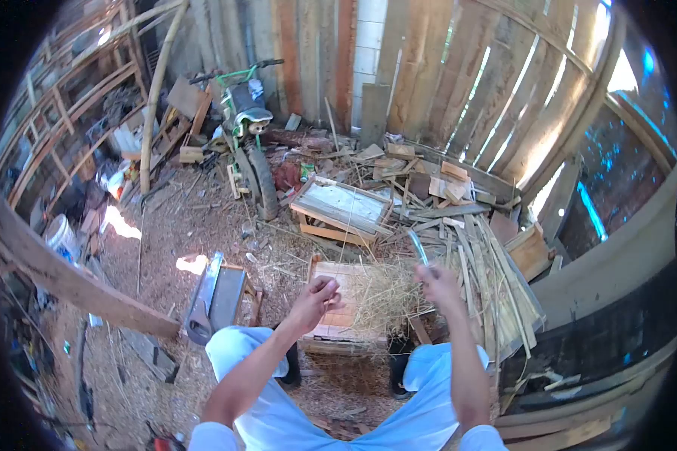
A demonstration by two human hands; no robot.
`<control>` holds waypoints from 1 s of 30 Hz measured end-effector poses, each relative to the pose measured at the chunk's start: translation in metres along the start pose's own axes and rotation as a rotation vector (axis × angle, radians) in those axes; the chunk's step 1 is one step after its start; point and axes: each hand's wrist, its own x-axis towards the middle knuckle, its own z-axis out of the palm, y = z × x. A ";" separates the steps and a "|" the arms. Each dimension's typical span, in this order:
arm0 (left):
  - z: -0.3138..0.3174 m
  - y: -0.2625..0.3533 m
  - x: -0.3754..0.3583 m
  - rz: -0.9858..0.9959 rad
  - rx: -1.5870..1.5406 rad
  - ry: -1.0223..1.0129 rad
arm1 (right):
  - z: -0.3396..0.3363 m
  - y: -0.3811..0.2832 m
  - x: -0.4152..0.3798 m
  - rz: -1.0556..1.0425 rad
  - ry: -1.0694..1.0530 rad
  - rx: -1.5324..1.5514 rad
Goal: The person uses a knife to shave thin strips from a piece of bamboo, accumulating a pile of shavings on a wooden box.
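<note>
My left hand [320,301] is closed in a pinch over the left part of a low wooden box [331,331] between my knees. A thin straw stalk [344,239] rises from its fingertips. In my closed right hand [438,286] is a knife [417,246], its narrow, shiny blade pointing up and away from me. Below and between the hands, a loose heap of dry straw [384,301] covers the right side of the box and spills over its edge.
A handsaw [200,312] lies on a small stool-like stand [232,297] at left. Ahead is a wooden frame with a pale top [342,201]. Scrap wood [444,188] and long slats [489,270] pile up at right. A green motorbike [248,135] leans near the plank wall [429,75].
</note>
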 end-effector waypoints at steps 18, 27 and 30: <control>0.007 -0.007 0.032 0.221 0.048 0.056 | 0.078 0.004 -0.019 0.182 -0.336 0.139; -0.008 0.043 0.031 0.381 -0.011 0.197 | 0.048 0.006 -0.029 0.064 -0.247 -0.050; -0.026 0.061 0.024 0.474 -0.121 0.224 | 0.036 0.010 -0.033 0.095 -0.234 -0.012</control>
